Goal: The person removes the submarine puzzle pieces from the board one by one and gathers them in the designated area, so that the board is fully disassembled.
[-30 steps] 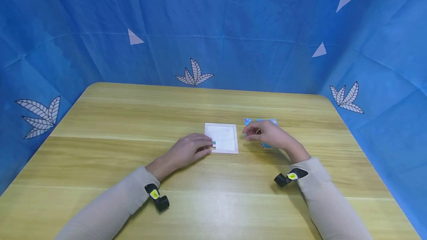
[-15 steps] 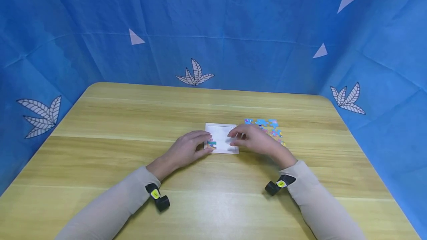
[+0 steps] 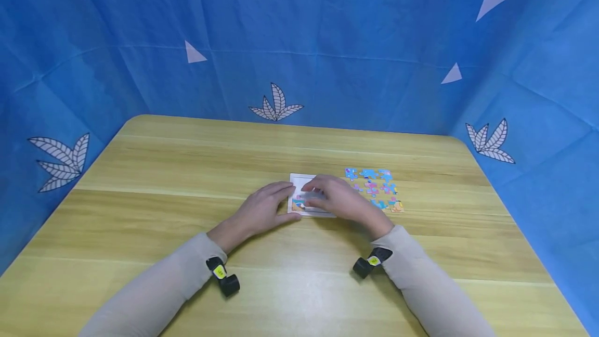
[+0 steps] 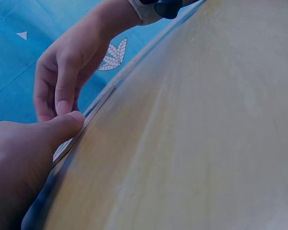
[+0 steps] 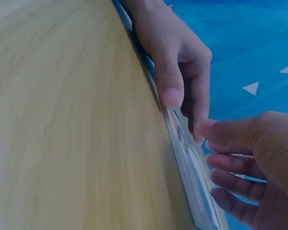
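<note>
A white square puzzle tray (image 3: 327,214) lies mid-table, with a picture piece (image 3: 297,205) of sand and teal water in its near left corner. My left hand (image 3: 259,209) holds the tray's left side, thumb (image 4: 69,125) at the near edge and fingers along the left. Over the tray, my right hand (image 3: 343,199) has thumb and fingers curled toward each other in a pinch close beside the corner piece. The jigsaw piece between those fingertips is mostly hidden. In the right wrist view both hands' fingertips come near each other above the tray.
Several loose blue, pink and yellow jigsaw pieces (image 3: 371,187) lie in rough rows right of the tray. The wooden table (image 3: 224,160) reaches back to a blue curtain (image 3: 318,40). Each wrist wears a small black camera (image 3: 228,285).
My right hand has moved left from above the loose pieces to over the tray, uncovering those pieces. My left hand stays at the tray's left side, its fingers slightly more spread.
</note>
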Available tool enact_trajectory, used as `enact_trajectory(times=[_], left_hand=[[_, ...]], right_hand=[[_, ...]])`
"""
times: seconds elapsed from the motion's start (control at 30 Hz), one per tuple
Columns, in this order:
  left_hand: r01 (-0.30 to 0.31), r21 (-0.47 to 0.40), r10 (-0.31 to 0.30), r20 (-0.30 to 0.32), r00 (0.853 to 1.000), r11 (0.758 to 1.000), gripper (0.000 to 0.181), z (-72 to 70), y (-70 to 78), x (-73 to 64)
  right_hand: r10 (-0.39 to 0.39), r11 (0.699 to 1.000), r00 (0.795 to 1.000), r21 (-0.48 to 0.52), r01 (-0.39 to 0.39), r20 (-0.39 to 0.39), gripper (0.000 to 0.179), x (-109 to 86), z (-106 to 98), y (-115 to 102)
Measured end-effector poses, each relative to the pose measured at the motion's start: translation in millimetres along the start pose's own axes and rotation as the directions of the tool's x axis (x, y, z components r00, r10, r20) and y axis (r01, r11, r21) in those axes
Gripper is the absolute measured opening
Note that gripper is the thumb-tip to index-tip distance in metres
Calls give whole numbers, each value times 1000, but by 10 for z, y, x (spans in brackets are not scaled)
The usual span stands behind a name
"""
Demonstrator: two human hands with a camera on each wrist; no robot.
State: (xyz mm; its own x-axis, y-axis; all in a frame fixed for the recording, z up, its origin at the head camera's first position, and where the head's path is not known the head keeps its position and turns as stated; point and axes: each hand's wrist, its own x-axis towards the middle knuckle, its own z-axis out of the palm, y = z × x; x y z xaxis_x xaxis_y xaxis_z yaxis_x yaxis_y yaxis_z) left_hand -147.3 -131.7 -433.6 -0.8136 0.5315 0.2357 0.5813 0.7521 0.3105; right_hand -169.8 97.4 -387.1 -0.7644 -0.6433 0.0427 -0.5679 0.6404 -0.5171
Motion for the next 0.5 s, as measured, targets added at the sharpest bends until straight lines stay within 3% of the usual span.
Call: enact_trajectory(times=[0.5], left_hand=[[13,16,-14,46,999,1000,76,3,10,12]], right_hand=[[-76,990,997,-120,72,-29,26,119,178,-9]])
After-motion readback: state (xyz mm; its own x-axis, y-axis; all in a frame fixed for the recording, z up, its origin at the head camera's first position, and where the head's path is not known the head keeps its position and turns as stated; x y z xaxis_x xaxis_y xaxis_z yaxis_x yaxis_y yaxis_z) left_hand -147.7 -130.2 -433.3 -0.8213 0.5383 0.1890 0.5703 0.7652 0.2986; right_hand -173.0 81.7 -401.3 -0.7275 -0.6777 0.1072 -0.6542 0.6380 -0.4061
